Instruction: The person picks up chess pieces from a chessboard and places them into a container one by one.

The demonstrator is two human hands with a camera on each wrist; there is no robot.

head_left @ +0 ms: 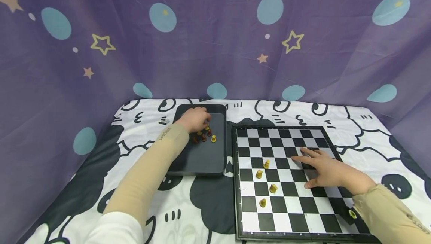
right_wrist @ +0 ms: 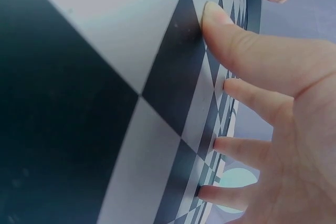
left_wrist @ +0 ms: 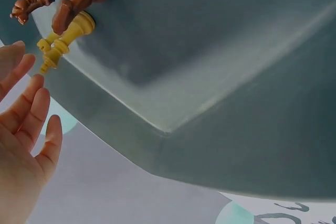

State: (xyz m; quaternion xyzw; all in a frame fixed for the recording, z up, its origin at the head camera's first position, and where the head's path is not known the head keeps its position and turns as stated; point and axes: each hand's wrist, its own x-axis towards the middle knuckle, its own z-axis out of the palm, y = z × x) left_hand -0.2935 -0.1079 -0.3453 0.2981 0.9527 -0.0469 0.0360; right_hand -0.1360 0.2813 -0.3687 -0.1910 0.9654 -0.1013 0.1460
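Observation:
Over the dark tray (head_left: 198, 161) hangs my left hand (head_left: 194, 119), its fingertips beside a cluster of yellow and brown chess pieces. In the left wrist view, the fingers (left_wrist: 38, 111) extend loosely beside a yellow chess piece (left_wrist: 68, 40) that lies tilted in the tray near a brown chess piece (left_wrist: 79, 1). My right hand (head_left: 326, 171) spreads over the right side of the chessboard (head_left: 237, 184), fingertips at its squares. In the right wrist view, the thumb (right_wrist: 236, 40) and fingers stand apart with nothing between them.
Several yellow pieces, among them a front pawn (head_left: 262, 203), stand on the board's left half. A small dark object with a yellow-green spot (head_left: 351, 214) lies by the right sleeve. The patterned cloth (head_left: 208, 199) covers the table, and a purple curtain (head_left: 215, 49) hangs behind.

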